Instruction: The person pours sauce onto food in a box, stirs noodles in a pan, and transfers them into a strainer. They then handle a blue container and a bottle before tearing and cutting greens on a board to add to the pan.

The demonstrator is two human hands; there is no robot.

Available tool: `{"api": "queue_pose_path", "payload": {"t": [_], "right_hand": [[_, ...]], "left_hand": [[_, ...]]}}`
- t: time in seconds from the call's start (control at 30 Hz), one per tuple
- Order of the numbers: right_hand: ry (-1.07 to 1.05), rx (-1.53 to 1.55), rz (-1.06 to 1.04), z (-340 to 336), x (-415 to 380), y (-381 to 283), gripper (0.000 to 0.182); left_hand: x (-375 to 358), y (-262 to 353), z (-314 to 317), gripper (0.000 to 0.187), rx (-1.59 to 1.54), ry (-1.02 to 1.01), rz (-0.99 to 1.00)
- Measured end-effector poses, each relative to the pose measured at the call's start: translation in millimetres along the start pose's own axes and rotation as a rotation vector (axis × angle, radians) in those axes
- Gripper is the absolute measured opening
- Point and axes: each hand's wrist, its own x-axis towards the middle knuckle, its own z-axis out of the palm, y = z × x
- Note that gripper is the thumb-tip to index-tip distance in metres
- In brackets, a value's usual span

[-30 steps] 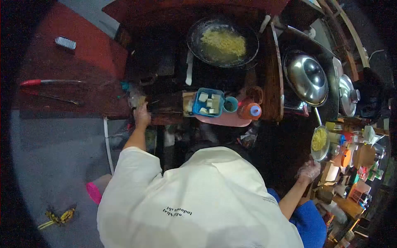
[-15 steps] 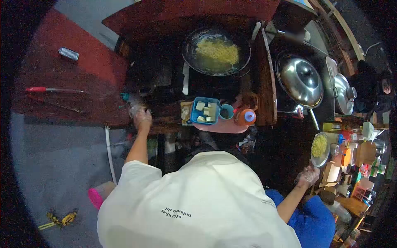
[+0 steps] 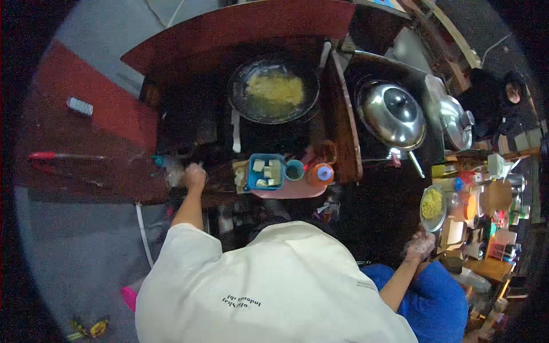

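Note:
My left hand (image 3: 195,176), in a clear plastic glove, hovers over the counter's left front beside a blurred clear plastic thing with a teal part (image 3: 159,161). Its fingers are smeared, so any grip cannot be made out. Far out to the right, my gloved right hand (image 3: 421,246) is closed at the near edge of a metal bowl (image 3: 425,220) of yellow noodle-like food (image 3: 432,203). A dark wok (image 3: 236,106) in front holds yellow food (image 3: 275,88) in liquid. White blocks (image 3: 267,173) sit in a blue basket (image 3: 249,178).
A teal cup (image 3: 294,170) and orange squeeze bottle (image 3: 320,174) stand on a pink tray (image 3: 291,191). Lidded pans (image 3: 394,114) are at the right. Red-handled tongs (image 3: 43,155) and a grater (image 3: 79,107) lie left. A person in blue (image 3: 429,303) is close by my right arm.
The view has shifted, so the counter appears lower and further left. My left hand has moved rightward relative to the plastic thing. My right hand and the bowl have come slightly nearer together.

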Motion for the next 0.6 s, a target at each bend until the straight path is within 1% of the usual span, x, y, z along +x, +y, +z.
{"api": "queue_pose_path", "payload": {"t": [0.03,0.07,0.13,0.17,0.2,0.23,0.27,0.3,0.33,0.37,0.4,0.43,0.47,0.5,0.53,0.57,0.6], "right_hand": [[-0.009,0.108,-0.049,-1,7,7,0.018],[0.009,0.122,-0.063,0,3,5,0.018],[0.004,0.08,-0.144,7,-13,-1,0.019],[0.002,0.128,-0.097,6,-15,-4,0.019],[0.009,0.232,-0.042,0,-9,2,0.018],[0.016,0.249,-0.026,2,-13,-2,0.017],[0.025,0.272,-0.013,6,-17,-6,0.016],[0.013,0.188,-0.091,3,-16,-2,0.017],[0.002,0.095,-0.161,-1,-12,5,0.019],[-0.046,0.306,-0.101,-6,-7,8,0.018],[-0.024,0.298,-0.067,-4,-12,2,0.019],[-0.023,0.271,-0.092,1,-20,-4,0.018],[-0.02,0.242,-0.116,4,-26,-10,0.019],[-0.005,0.24,-0.11,4,-27,-12,0.021],[0.006,0.332,-0.1,6,-32,-15,0.023],[0.014,0.324,-0.104,5,-31,-14,0.022],[0.022,0.317,-0.107,2,-29,-12,0.022]], "left_hand": [[4,-4,9,0.029,-0.003,0.018,-0.024],[8,-3,15,0.026,-0.009,0.037,-0.043],[-4,6,-2,0.024,-0.015,0.065,-0.009],[-5,2,0,0.027,0.015,0.121,0.133],[-7,4,-1,0.031,0.015,0.152,0.193],[15,-17,35,0.031,0.011,0.151,0.128],[29,-50,69,0.035,-0.006,0.207,0.376],[17,-25,45,0.038,-0.089,0.179,0.122],[27,-31,60,0.038,-0.107,0.195,0.135],[42,-48,80,0.034,-0.027,0.172,0.233],[25,-34,52,0.031,-0.146,0.122,0.155],[52,-60,94,0.029,0.179,0.24,0.502],[57,-78,113,0.029,0.172,0.28,0.448],[64,-71,119,0.03,0.164,0.32,0.395],[48,-58,94,0.03,0.043,0.234,0.347],[60,-66,102,0.03,0.007,0.195,0.436],[47,-58,88,0.027,-0.085,0.179,0.424]]}}
